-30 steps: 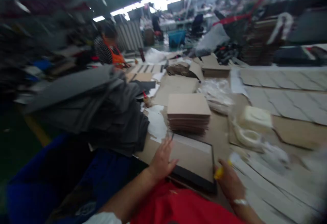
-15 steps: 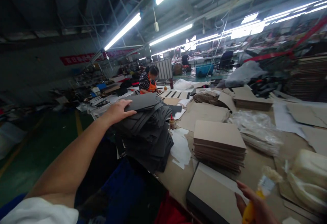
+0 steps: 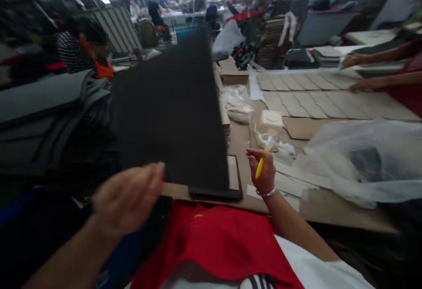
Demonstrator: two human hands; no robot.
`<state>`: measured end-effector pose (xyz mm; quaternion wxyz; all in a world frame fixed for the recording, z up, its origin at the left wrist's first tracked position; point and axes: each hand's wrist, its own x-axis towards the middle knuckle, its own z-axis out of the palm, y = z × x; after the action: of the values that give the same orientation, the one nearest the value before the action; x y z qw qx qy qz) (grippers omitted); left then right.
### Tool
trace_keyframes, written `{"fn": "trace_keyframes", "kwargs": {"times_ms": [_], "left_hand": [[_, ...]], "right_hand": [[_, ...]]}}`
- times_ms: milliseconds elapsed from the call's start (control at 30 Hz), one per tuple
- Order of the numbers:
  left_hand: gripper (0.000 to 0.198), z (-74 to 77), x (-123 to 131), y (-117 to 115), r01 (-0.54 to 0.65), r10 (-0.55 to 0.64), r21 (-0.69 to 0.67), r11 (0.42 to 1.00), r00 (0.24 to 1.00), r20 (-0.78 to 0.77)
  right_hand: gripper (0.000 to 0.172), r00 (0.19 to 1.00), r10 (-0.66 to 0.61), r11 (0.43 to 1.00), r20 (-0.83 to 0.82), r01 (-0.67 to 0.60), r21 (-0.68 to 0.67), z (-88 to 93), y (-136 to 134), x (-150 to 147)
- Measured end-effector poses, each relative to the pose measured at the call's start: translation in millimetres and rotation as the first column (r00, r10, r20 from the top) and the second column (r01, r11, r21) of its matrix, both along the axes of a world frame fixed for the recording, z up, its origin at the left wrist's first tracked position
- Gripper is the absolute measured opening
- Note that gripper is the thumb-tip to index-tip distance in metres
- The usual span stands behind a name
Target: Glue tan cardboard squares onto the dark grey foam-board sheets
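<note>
My left hand [image 3: 130, 199], slightly blurred, pinches a large black sheet [image 3: 171, 113] by its lower left edge. The sheet stands raised and tilted in front of me. Behind its lower right corner shows a tan board with black edging [image 3: 234, 172] on the table. In my right hand [image 3: 266, 177] is a paintbrush with a yellow handle [image 3: 260, 167], its pale bristles pointing up and away. Just beyond the brush stands a cream plastic container [image 3: 271, 122] with a cut-open side. At the left rises a stack of dark grey sheets [image 3: 39, 104].
Rows of overlapping tan boards [image 3: 303, 104] lie at the right, where another person's hands [image 3: 365, 84] work. A clear plastic bag [image 3: 379, 157] covers the right front of the table. Another person [image 3: 75, 52] bends at the far left. Crumpled clear plastic [image 3: 235, 100] lies mid-table.
My left hand has lifted the black sheet off the dark stack and brought it right, before my body. My view has turned right and down. The brush remains in my right hand.
</note>
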<state>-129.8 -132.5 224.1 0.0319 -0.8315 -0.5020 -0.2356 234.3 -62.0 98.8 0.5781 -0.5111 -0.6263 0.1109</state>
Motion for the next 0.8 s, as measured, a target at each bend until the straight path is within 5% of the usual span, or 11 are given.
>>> {"fn": "trace_keyframes", "kwargs": {"times_ms": [67,167,233,300,400,533,667,800], "left_hand": [[0.044,-69.4,66.0,5.2,0.263,-0.288,-0.136,0.955,0.933,-0.218],[0.033,-152.8,135.8,20.0,0.319,-0.476,-0.398,0.860,0.782,-0.403],[0.029,-187.3,152.1,28.9,0.312,-0.537,-0.483,0.818,0.715,-0.448],[0.027,-206.0,151.3,34.5,0.344,-0.570,-0.486,0.803,0.681,-0.460],[0.023,-208.4,142.6,38.8,0.437,-0.612,-0.438,0.786,0.651,-0.449],[0.025,-174.0,140.6,44.2,0.504,-0.565,-0.259,0.824,0.699,-0.439],[0.041,-147.3,139.0,52.4,0.475,-0.466,-0.085,0.876,0.785,-0.407],[0.039,-173.8,140.5,59.7,0.376,-0.489,-0.334,0.864,0.782,-0.386]], "right_hand": [[0.030,0.991,-0.028,0.995,-0.134,0.015,-0.100,-5.8,-2.3,16.3],[0.047,0.891,-0.064,0.952,-0.449,-0.080,-0.295,-13.8,-5.9,39.4],[0.057,0.726,-0.114,0.910,-0.678,-0.197,-0.364,-17.9,-5.3,53.3],[0.058,0.533,-0.159,0.877,-0.831,-0.311,-0.366,-20.5,-2.7,65.2],[0.048,0.266,-0.185,0.839,-0.946,-0.458,-0.293,-22.4,1.7,76.7],[0.034,-0.006,-0.140,0.822,-0.990,-0.558,-0.113,-24.4,5.3,80.3],[0.028,-0.154,-0.045,0.780,-0.987,-0.622,0.062,-25.0,7.4,79.1],[0.024,-0.172,-0.028,0.772,-0.985,-0.630,0.088,-21.0,7.1,73.5]]}}
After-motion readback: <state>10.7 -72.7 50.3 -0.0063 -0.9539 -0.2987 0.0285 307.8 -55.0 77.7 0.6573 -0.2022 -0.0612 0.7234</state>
